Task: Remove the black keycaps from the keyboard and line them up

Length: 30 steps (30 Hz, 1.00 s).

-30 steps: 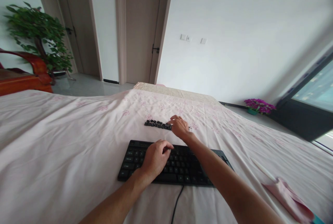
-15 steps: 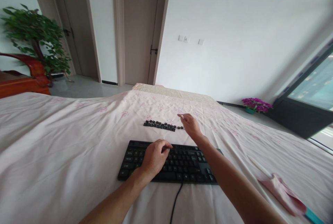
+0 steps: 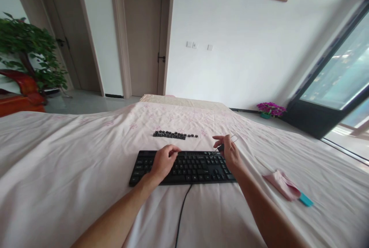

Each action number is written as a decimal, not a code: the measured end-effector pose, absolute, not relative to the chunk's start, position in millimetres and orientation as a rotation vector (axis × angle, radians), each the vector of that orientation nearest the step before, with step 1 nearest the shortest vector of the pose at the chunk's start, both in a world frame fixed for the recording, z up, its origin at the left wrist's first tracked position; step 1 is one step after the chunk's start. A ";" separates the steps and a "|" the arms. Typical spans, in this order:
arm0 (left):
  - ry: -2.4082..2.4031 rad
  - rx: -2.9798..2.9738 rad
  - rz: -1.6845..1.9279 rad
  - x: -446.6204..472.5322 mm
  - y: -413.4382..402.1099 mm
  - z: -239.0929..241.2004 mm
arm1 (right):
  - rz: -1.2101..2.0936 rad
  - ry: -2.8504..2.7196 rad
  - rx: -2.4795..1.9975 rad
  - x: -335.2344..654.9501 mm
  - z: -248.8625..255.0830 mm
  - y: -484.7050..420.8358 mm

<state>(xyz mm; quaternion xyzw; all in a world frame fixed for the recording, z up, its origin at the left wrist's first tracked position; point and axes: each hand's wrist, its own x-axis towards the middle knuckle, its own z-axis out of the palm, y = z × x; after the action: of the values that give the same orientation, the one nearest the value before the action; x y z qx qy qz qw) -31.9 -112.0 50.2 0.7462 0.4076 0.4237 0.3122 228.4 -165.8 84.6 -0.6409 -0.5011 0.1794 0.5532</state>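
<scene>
A black keyboard [image 3: 201, 166] lies on the pink-flowered sheet in front of me. My left hand [image 3: 164, 162] rests over its left-middle part, with curled fingers at the back edge. In my right hand [image 3: 229, 152], above the keyboard's back right corner, is a wire keycap puller [image 3: 220, 147] with a dark handle. One wire loop sticks up past the fingers; the other end points down toward the keys. Beyond the keyboard, loose black keycaps [image 3: 170, 135] are lined up in two rows, with 3 more trailing off to the right.
A pink cloth [image 3: 284, 185] with a turquoise end [image 3: 306, 199] lies at the right. The keyboard's cable [image 3: 182, 209] runs toward me. The sheet [image 3: 86, 163] is wrinkled. Past the bed's far end are a wall, doors and purple flowers [image 3: 271, 108].
My right hand has drawn back from the keycap rows to over the keyboard's right side, and the puller now shows in it. My left hand stays on the keyboard. The view has shifted right.
</scene>
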 end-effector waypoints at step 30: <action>1.701 2.681 0.637 -68.5 -110.5 34.4 | 0.607 -1.070 -1.260 199.0 40.0 -169.6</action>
<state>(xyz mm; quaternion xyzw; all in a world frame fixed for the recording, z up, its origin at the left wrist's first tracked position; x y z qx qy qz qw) -68.5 -110.5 34.4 0.8269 0.5247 0.1966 -0.0483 199.0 -169.6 40.0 -0.5515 -0.4687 0.2658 0.6368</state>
